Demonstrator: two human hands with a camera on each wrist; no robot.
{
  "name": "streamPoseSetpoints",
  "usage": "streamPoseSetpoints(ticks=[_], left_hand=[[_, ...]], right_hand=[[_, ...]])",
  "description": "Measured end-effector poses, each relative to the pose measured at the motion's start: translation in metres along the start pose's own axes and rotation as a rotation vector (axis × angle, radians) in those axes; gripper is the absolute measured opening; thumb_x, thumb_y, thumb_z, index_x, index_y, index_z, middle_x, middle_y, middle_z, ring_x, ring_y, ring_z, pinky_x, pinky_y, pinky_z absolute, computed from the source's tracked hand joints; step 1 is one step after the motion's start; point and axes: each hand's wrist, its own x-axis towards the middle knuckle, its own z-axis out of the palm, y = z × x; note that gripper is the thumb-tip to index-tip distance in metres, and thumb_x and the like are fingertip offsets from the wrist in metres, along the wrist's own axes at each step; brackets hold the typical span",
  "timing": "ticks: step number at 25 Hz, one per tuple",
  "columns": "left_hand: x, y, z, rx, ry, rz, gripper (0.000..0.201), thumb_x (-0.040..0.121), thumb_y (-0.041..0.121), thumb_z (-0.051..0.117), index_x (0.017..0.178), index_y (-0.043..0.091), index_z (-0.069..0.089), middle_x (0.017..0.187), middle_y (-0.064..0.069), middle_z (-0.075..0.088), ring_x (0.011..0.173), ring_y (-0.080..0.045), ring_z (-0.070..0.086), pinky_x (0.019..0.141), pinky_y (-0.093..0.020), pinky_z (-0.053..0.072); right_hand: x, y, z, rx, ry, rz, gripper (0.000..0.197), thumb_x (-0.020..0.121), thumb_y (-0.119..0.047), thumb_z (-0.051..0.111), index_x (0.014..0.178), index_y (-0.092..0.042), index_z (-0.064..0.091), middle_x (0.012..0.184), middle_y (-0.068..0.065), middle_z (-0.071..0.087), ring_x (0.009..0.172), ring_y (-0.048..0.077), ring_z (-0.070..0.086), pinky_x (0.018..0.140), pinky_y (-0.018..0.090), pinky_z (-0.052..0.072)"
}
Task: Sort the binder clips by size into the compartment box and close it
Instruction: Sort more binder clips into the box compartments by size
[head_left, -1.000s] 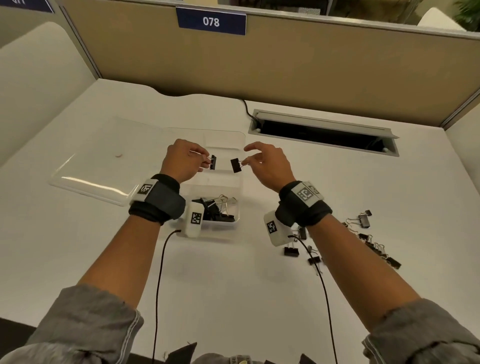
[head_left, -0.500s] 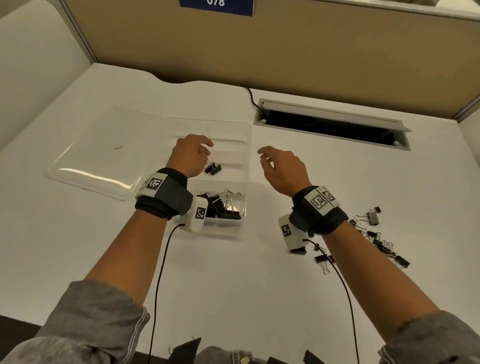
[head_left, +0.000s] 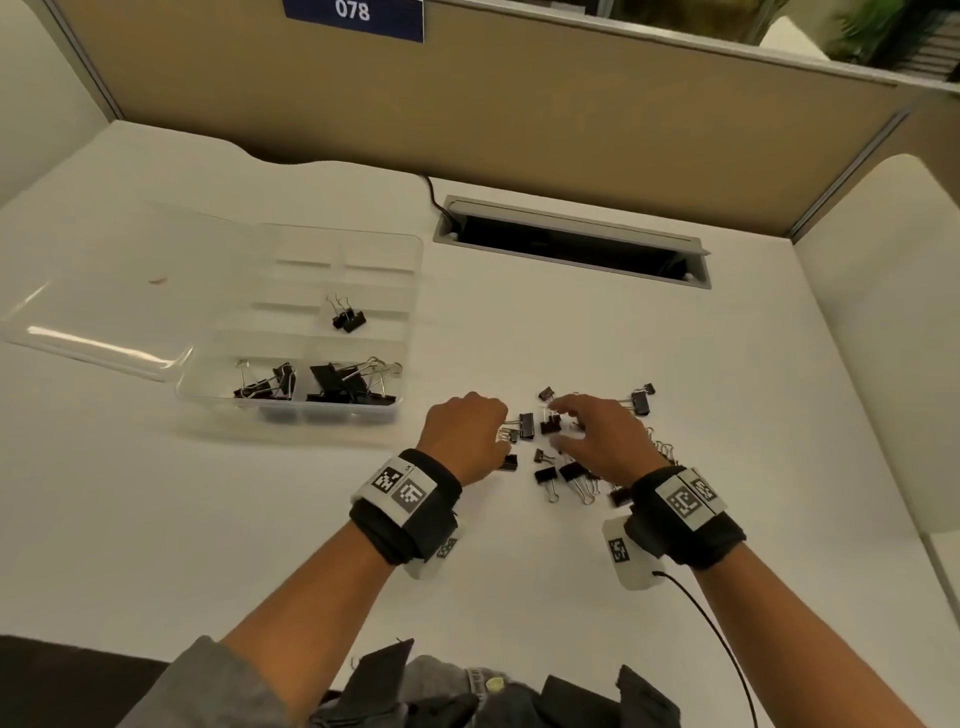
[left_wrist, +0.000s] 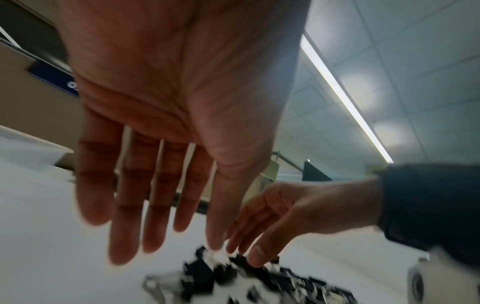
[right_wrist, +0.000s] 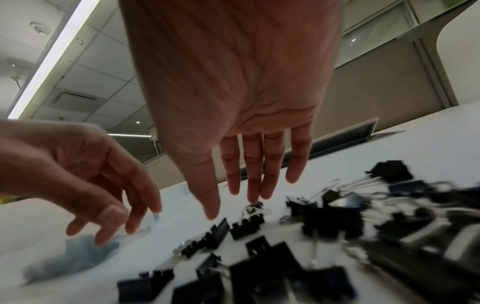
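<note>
Head view looks down on desk (head_left: 260, 519); wrist views low, close, upward; all share loose clips (head_left: 545, 475).

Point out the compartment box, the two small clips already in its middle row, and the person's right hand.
compartment box (head_left: 395, 415): head view, on its clear front wall at the right corner.
small clips (head_left: 351, 320): head view, on the black body of the nearer clip.
right hand (head_left: 608, 441): head view, on the back of the hand.
</note>
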Motion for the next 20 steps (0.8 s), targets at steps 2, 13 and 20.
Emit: streamPoseSetpoints(ticks=[2, 13, 20], left_hand=[[0.002, 0.013, 0.016, 0.061, -0.065, -0.04, 0.033, 0.09, 0.041, 0.056, 0.111, 0.015, 0.057, 0.111, -0.006, 0.061, 0.099, -0.027, 0.059, 0.073, -0.031, 0.039], [0.002, 0.032, 0.032, -0.09, -0.024, -0.252, 0.023, 0.082, 0.026, 0.059, 0.099, 0.011, 0.058, 0.103, -0.009, 0.06, 0.095, -0.028, 0.061, 0.07, -0.03, 0.043], [0.002, 0.009, 0.014, -0.286, 0.01, -0.281, 0.01, 0.075, 0.013, 0.067, 0.083, 0.008, 0.068, 0.089, -0.005, 0.064, 0.086, -0.024, 0.063, 0.068, -0.027, 0.045]], right_hand=[[-0.012, 0.011, -0.001, -0.057, -0.067, 0.001, 0.056, 0.086, -0.038, 0.067, 0.138, -0.028, 0.049, 0.139, -0.003, 0.053, 0.123, 0.017, 0.052, 0.097, 0.035, 0.045], [0.011, -0.013, 0.0, -0.218, -0.053, -0.206, 0.047, 0.096, -0.046, 0.051, 0.137, -0.025, 0.053, 0.135, 0.002, 0.055, 0.12, 0.022, 0.053, 0.097, 0.039, 0.043], [0.034, -0.023, 0.016, -0.307, -0.07, -0.151, 0.026, 0.087, -0.031, 0.067, 0.106, -0.014, 0.064, 0.108, 0.004, 0.06, 0.099, 0.024, 0.058, 0.081, 0.036, 0.048]])
